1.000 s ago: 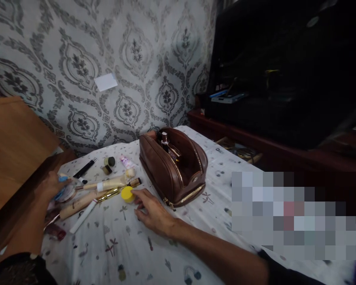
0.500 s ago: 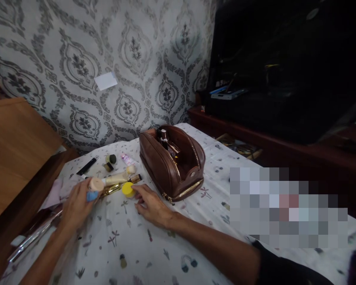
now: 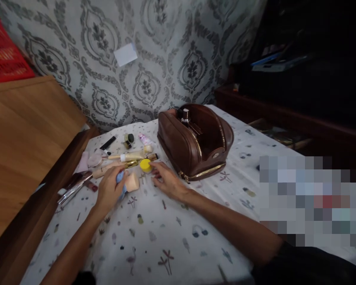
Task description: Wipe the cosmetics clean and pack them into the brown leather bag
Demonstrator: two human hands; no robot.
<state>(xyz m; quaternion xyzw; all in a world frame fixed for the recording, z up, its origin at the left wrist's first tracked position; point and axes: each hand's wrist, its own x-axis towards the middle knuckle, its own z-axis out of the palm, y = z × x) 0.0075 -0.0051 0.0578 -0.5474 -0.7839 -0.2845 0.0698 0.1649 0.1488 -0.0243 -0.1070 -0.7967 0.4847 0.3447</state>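
Note:
My left hand (image 3: 109, 188) is closed round a small blue bottle with a peach cap (image 3: 132, 182), its cap facing right. My right hand (image 3: 169, 180) has its fingers loosely bent and apart, the fingertips at the right edge of a small yellow-lidded jar (image 3: 145, 165). Behind the hands lie a cream tube (image 3: 133, 156), a gold tube (image 3: 131, 164), a pink tube (image 3: 145, 139) and dark little jars (image 3: 129, 139). A brown toiletry bag (image 3: 178, 142) stands unzipped beyond my right hand, with a dark bottle with a shiny cap (image 3: 185, 115) inside.
The printed cloth (image 3: 154, 241) covers the table. More cosmetics, including a long silver tube (image 3: 74, 190) and a black pen-like stick (image 3: 109, 141), lie at the left. A wooden panel (image 3: 32, 134) borders the left side. A dark cabinet with an open drawer (image 3: 281, 132) is at the right.
My left hand has moved right with the blue bottle, away from the cosmetics pile and nearer the yellow-lidded jar. My right hand stays beside that jar. The view has tilted down and left.

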